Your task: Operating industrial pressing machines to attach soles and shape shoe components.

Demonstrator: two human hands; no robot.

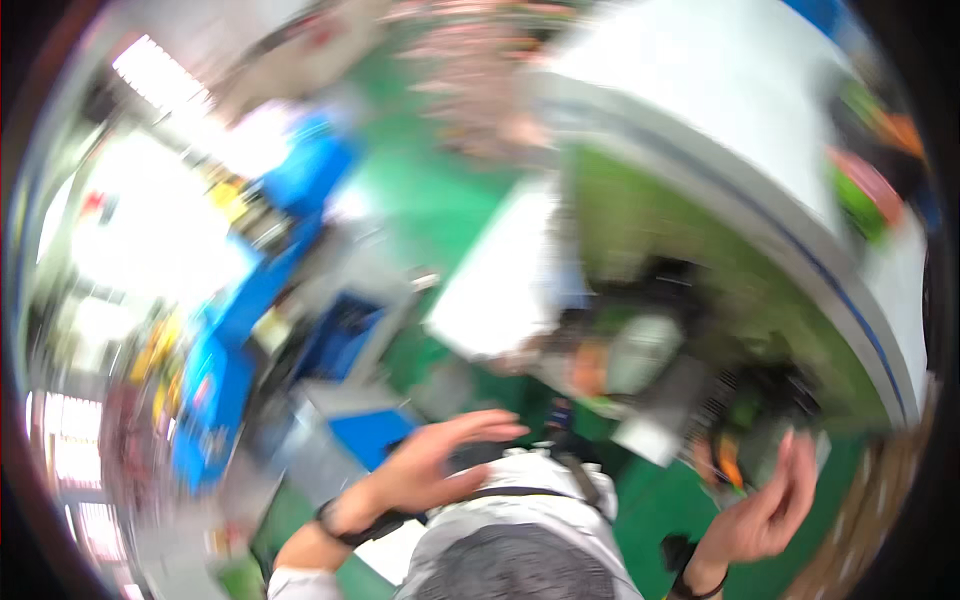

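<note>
My left hand [437, 466] is held out in front of my body, thumb apart from the fingers, with nothing seen in it. A dark band circles that wrist. Close by it are a blue panel [368, 436] and my white clothing [530, 478]. My right hand [768, 512] hangs apart at the lower right, its fingers loosely curved and a little spread, holding nothing that I can see. Dark bands sit on that wrist too. Beyond it lies a blurred clear bag or wrapping [795, 450] with dark and orange things beside it.
A large white-topped table [700, 60] with a blue-striped edge fills the upper right. Blurred boxes and bags stand beneath it. A white board or box [500, 275] is near the middle. Blue bins or machines [212, 400] line the left, over a green floor [420, 200]. Motion smears most things.
</note>
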